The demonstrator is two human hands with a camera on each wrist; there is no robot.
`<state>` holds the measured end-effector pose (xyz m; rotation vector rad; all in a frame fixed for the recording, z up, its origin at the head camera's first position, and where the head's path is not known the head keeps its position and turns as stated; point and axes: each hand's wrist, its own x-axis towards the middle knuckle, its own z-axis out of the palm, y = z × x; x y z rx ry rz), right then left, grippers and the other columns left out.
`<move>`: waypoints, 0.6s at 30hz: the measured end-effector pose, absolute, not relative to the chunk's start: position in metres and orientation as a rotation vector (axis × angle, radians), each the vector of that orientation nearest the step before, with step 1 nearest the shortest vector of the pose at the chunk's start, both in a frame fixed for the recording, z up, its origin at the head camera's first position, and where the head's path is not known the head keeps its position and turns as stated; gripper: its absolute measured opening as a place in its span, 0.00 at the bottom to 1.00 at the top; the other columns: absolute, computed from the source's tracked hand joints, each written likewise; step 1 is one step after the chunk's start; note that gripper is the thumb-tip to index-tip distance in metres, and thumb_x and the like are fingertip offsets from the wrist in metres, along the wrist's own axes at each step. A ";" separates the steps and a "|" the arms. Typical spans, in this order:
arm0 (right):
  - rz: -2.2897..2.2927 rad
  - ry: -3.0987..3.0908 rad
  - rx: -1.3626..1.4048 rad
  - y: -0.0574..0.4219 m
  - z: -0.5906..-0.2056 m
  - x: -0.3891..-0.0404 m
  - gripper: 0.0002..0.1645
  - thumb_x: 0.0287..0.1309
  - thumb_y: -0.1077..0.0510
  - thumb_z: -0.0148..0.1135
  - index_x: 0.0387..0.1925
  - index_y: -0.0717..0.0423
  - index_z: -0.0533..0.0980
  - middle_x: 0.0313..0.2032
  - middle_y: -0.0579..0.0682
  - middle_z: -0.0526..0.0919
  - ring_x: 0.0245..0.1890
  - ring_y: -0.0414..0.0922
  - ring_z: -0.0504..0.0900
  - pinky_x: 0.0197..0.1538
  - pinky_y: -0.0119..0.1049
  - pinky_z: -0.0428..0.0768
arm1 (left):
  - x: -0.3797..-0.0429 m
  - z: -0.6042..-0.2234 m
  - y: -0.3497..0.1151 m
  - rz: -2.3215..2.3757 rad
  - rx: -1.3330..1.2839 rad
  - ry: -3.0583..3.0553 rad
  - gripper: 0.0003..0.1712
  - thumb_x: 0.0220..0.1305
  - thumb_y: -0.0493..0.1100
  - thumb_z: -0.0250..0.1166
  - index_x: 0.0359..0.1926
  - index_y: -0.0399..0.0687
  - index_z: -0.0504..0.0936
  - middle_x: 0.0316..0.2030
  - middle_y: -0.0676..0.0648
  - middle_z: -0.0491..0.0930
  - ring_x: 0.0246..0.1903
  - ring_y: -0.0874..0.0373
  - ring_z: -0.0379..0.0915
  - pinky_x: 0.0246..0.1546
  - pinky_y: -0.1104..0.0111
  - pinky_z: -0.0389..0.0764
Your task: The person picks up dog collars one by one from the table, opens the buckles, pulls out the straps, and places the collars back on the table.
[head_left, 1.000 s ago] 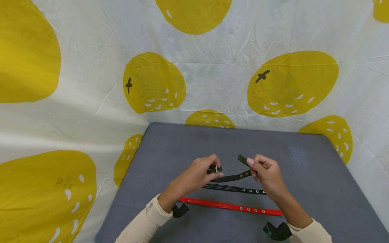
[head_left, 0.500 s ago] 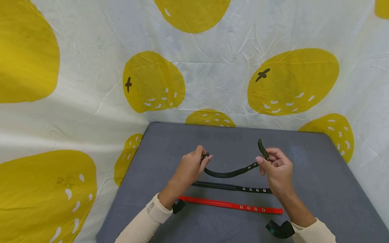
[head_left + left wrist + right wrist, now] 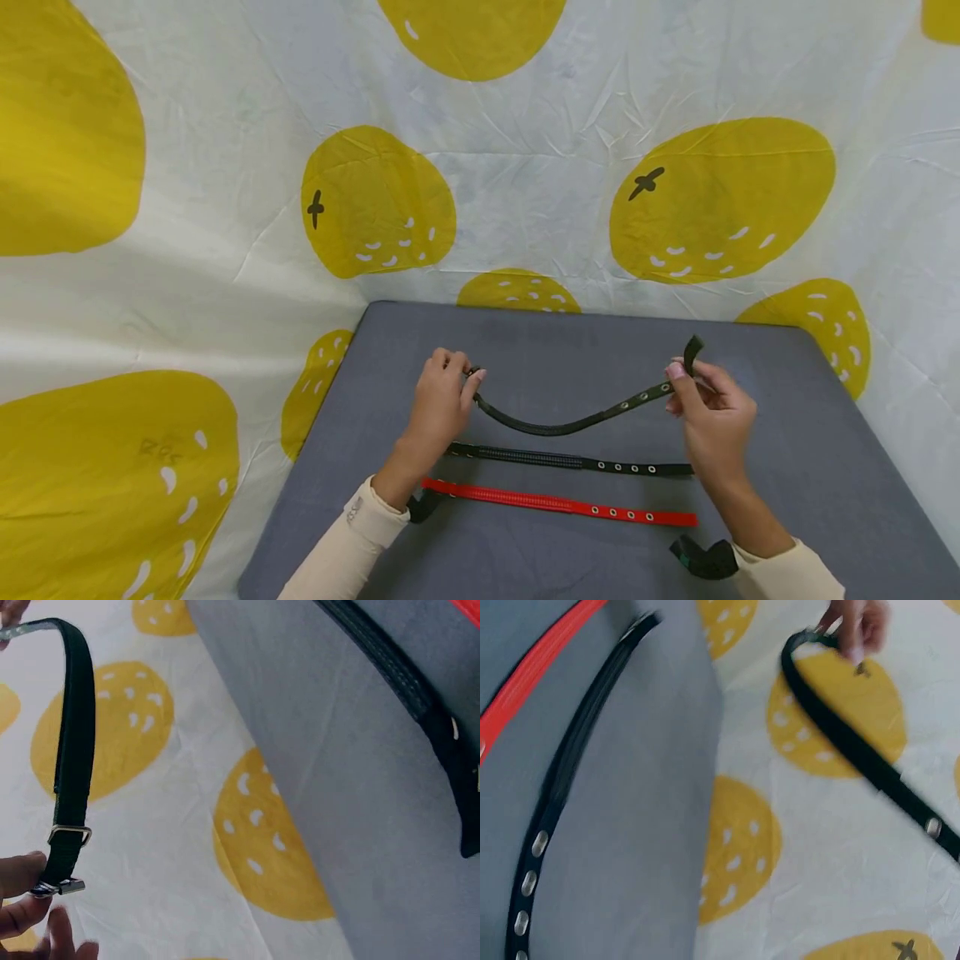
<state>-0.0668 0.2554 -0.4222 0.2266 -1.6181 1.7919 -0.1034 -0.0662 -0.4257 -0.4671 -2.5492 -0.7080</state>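
Note:
A dark green collar (image 3: pixel 551 430) with metal eyelets hangs in a sagging curve between my two hands, above the table. My left hand (image 3: pixel 438 400) pinches its buckle end between thumb and finger. In the left wrist view the metal buckle (image 3: pixel 60 887) and a D-ring (image 3: pixel 70 835) show there. Near the eyelets, my right hand (image 3: pixel 716 417) pinches the other end, whose tip sticks up past the fingers. Just below lies a black collar (image 3: pixel 536 458), stretched straight. Nearer to me, a red collar (image 3: pixel 517 498) lies roughly parallel to it.
The grey table (image 3: pixel 570 350) meets a white curtain (image 3: pixel 525 208) with yellow fruit prints at the back and left. Dark wrist bands (image 3: pixel 705 558) hang by the sleeves.
My hands have moved apart and up, the left one leftward and the right one rightward. The green collar has been drawn out from a folded shape into a long curve.

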 end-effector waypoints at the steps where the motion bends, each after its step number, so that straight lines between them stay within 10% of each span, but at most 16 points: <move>1: 1.700 -1.683 0.195 0.257 -0.425 -0.067 0.08 0.60 0.76 0.61 0.41 0.78 0.81 0.34 0.45 0.84 0.16 0.36 0.76 0.22 0.22 0.74 | -0.104 -0.426 -0.069 -0.732 -0.451 -2.555 0.12 0.68 0.45 0.67 0.35 0.42 0.75 0.33 0.45 0.72 0.28 0.55 0.65 0.28 0.67 0.70; 18: 1.565 -2.166 -0.308 0.302 -0.454 -0.084 0.12 0.62 0.64 0.68 0.43 0.71 0.82 0.18 0.31 0.79 0.09 0.36 0.74 0.18 0.24 0.74 | -0.134 -0.450 -0.117 -1.098 -0.219 -2.771 0.08 0.69 0.42 0.66 0.40 0.41 0.83 0.28 0.46 0.84 0.24 0.58 0.75 0.27 0.65 0.75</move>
